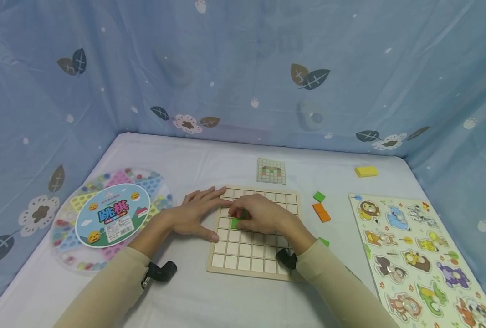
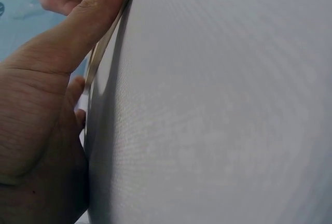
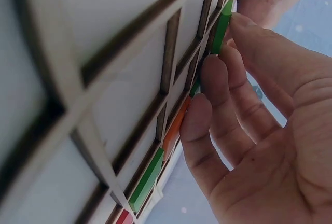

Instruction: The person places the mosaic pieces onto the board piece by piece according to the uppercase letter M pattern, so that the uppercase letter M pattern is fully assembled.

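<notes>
A wooden grid board lies on the table. My right hand reaches over its middle, fingers bent, and pinches a green square tile at the grid; the thumb touches that tile's edge. In the right wrist view, another green tile, an orange tile and a red tile sit in the grid's cells. My left hand rests at the board's left edge, fingers spread, its thumb against the frame. The right hand hides part of the board in the head view.
A small pattern card lies behind the board. To its right are loose green and orange tiles, a yellow block and an animal puzzle board. A round Chinese checkers set lies at left.
</notes>
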Demonstrator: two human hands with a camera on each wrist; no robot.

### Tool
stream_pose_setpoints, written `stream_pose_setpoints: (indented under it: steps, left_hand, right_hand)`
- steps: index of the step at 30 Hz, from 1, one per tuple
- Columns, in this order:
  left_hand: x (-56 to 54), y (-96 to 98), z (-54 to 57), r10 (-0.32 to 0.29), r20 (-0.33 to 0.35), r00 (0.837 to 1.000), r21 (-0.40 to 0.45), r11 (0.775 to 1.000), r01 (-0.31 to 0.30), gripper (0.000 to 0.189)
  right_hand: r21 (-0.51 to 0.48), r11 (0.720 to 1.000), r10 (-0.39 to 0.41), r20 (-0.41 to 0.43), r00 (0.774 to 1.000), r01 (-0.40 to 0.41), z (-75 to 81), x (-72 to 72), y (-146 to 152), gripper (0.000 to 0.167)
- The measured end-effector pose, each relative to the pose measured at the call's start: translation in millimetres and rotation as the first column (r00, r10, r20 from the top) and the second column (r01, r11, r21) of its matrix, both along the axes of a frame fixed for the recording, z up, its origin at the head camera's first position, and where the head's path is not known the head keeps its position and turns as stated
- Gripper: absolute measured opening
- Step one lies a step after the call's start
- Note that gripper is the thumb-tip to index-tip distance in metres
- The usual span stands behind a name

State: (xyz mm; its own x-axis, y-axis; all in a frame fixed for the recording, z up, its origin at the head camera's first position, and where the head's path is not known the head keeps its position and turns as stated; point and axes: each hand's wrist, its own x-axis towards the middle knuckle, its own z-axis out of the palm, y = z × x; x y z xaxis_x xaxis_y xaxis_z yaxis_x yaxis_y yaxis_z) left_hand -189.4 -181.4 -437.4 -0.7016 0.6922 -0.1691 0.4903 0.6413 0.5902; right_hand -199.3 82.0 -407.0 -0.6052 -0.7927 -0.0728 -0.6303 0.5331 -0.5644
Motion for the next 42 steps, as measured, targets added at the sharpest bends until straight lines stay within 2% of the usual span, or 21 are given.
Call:
stream_pose_setpoints:
  steps: [10,14,20,26,33,42]
  left_hand:
    - [-0.6,1.6,-3.3,-0.002,0.0,1.0,-0.003,1.0,0.002,0.094]
    - [-0.3,2.0,-4.9,0.001,-0.003,1.0,-0.001,1.0,-0.001,0.094]
    - [1.4,4.0,-4.8,0.003,0.012,1.0,0.004,1.0,-0.003,0.093]
    - [0.2,4.5,-4.5,-0.002,0.005,1.0,-0.007,1.0,0.002,0.094]
    - [-0.3,3.1,-3.4,0.003,-0.002,1.0,-0.01,1.0,-0.003,0.095]
    - [-0.4,1.7,-1.9,0.011,-0.024,1.0,-0.027,1.0,-0.011,0.096]
  right_hand:
    - [0.011,1.0,-0.025,0.046,0.999,0.025,4.5,3.9,3,0.028]
    - [0.025,0.999,-0.027,0.038,0.999,0.026,2.0,3.9,1,0.029]
    - [0.056,0.998,-0.003,0.039,0.999,0.001,0.8,4.4,1,0.03]
    - [0.034,0.999,0.034,0.035,0.999,-0.035,7.7,7.0,6,0.029]
    - [-0.008,0.999,0.039,0.03,0.999,-0.038,15.5,6.8,24,0.029]
    - [-0.05,0.997,-0.06,0.043,0.997,0.062,16.0,2.8,65,0.03]
